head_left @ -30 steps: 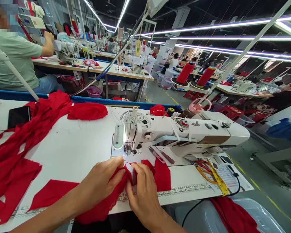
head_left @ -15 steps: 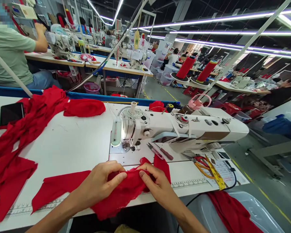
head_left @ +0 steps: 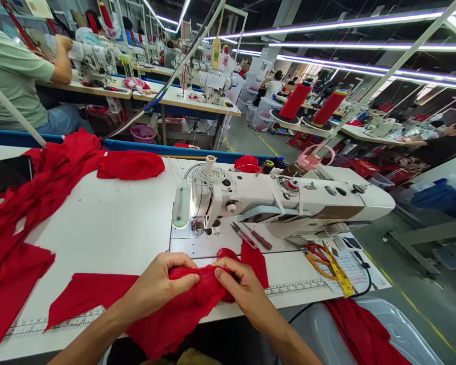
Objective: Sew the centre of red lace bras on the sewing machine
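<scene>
White tabletop (head_left: 110, 228), red cloth (head_left: 184, 306) aslant toward near-left

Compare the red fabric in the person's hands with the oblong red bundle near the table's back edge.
The held red fabric is pinched between the left hand and right hand; the oblong red bundle lies untouched on the table.
The held fabric drapes past the front edge; the bundle rests wholly on the tabletop.
The held fabric is spread out; the bundle is compact.
Both are red.
</scene>
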